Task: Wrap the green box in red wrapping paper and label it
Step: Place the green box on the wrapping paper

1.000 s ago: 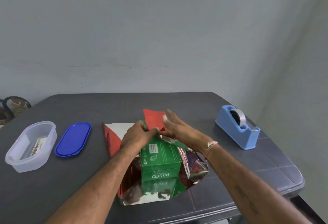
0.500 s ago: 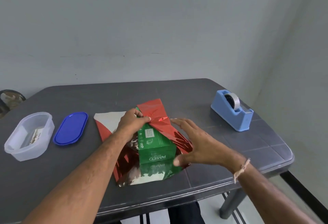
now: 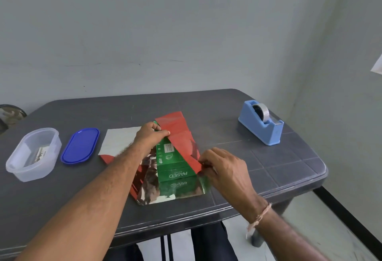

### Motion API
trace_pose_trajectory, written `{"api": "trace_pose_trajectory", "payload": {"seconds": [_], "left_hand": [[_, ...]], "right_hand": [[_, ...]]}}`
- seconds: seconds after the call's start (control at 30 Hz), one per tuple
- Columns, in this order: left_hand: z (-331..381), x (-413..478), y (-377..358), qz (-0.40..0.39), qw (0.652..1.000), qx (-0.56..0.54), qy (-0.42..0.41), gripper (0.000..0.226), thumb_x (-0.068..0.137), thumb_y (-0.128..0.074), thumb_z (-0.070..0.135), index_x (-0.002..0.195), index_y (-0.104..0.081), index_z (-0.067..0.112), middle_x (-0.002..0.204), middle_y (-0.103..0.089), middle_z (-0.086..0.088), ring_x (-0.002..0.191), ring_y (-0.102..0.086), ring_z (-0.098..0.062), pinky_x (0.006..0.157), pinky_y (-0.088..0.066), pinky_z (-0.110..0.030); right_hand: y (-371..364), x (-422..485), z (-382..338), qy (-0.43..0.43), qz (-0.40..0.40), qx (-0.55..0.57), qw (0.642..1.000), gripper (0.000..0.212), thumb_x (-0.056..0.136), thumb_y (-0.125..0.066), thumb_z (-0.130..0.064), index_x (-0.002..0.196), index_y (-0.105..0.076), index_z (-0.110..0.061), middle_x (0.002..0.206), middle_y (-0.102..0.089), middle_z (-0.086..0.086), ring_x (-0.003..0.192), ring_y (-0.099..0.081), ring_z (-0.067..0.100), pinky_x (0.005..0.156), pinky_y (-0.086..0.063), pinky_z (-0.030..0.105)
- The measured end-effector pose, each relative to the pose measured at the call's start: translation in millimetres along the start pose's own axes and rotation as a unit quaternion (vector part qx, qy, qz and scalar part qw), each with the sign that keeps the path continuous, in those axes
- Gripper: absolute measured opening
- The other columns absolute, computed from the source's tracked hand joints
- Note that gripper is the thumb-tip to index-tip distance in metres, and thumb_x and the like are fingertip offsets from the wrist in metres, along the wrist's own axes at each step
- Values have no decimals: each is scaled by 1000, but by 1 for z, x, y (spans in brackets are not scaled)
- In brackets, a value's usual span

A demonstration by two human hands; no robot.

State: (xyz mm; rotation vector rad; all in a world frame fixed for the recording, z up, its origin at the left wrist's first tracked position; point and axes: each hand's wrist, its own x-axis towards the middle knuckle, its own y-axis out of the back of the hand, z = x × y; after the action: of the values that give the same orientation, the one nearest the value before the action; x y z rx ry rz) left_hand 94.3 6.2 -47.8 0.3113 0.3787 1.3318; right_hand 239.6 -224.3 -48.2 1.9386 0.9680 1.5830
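Two hands are holding red paper over a green box.
The green box [image 3: 173, 161] is lying in the middle of the dark table [image 3: 206, 103], on the shiny side of the red wrapping paper [image 3: 179, 134]. The left hand [image 3: 149, 136] is pinching a red flap against the far top of the box, fingers curled together. The right hand [image 3: 225, 167] is gripping the paper's edge by the box's near right corner, fingers bent tight on it. A blue tape holder [image 3: 261, 122] is sitting far right, and a clear tub [image 3: 33, 155] and blue lid [image 3: 80, 145] are sitting on the left.
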Motion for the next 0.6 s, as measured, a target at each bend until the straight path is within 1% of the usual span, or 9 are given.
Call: {"api": "trace_pose_trajectory", "payload": {"seconds": [0.07, 0.17, 0.27, 0.33, 0.4, 0.47, 0.5, 0.57, 0.6], "left_hand": [[0, 0, 0, -2, 1000, -4, 5, 25, 84, -82, 27, 88, -59, 19, 92, -62, 4, 83, -58, -16, 75, -48, -35], [1, -1, 1, 6, 1000, -3, 6, 21, 86, -79, 28, 88, -60, 20, 94, -64, 3, 85, -59, -16, 74, -48, -34], [-1, 1, 2, 12, 1000, -3, 4, 17, 88, -76, 26, 86, -60, 21, 95, -66, 0, 86, -60, -17, 78, -52, -38], [-3, 2, 2, 19, 1000, 3, -1, 15, 89, -75, 26, 84, -60, 22, 96, -68, 0, 89, -62, -19, 83, -54, -40], [-4, 2, 1, 27, 999, 25, -8, 14, 90, -74, 26, 86, -61, 22, 96, -66, 3, 90, -60, -18, 84, -51, -37], [-5, 2, 2, 33, 998, 50, -19, 12, 93, -72, 27, 89, -61, 22, 90, -61, 8, 86, -58, -16, 83, -52, -36], [-5, 1, 2, 36, 997, 60, -25, 13, 94, -71, 29, 90, -61, 22, 87, -59, 9, 85, -58, -16, 83, -54, -37], [-6, 1, 2, 48, 995, 81, -37, 15, 95, -70, 33, 90, -61, 22, 83, -57, 11, 80, -59, -14, 83, -57, -39], [-6, 0, 2, 53, 993, 93, -41, 16, 95, -70, 35, 90, -61, 22, 81, -57, 12, 76, -56, -11, 83, -56, -38]], "right_hand": [[-3, -1, -9, 26, 20, 2, 999, 16, 80, -75, -19, 88, -66, -30, 82, -64, -14, 72, -59, 6, 50, -47, 26], [-9, -5, -23, 63, 39, -17, 997, 3, 87, -65, -24, 88, -66, -27, 82, -60, -12, 69, -56, 12, 53, -47, 29], [-16, -8, -33, 82, 70, -54, 993, 4, 90, -70, -23, 87, -67, -24, 82, -58, -10, 68, -51, 15, 55, -46, 30], [-20, -10, -40, 87, 84, -76, 990, 8, 89, -76, -25, 87, -68, -23, 87, -60, -8, 73, -52, 16, 59, -46, 30], [-28, -15, -47, 110, 80, -84, 987, 11, 86, -80, -24, 88, -69, -23, 97, -65, -5, 84, -57, 18, 70, -48, 31], [-35, -21, -52, 148, 72, -82, 983, 9, 88, -79, -26, 89, -71, -22, 107, -67, -3, 95, -62, 21, 83, -51, 35], [-38, -23, -53, 160, 70, -77, 982, 9, 89, -77, -27, 89, -70, -22, 109, -68, -3, 98, -63, 22, 87, -52, 37], [-40, -25, -52, 151, 68, -59, 984, 11, 92, -75, -31, 92, -69, -21, 114, -68, -2, 102, -63, 22, 90, -53, 40], [-39, -24, -51, 136, 65, -50, 987, 15, 94, -72, -36, 98, -68, -22, 119, -67, -2, 106, -63, 22, 93, -53, 40]]}}
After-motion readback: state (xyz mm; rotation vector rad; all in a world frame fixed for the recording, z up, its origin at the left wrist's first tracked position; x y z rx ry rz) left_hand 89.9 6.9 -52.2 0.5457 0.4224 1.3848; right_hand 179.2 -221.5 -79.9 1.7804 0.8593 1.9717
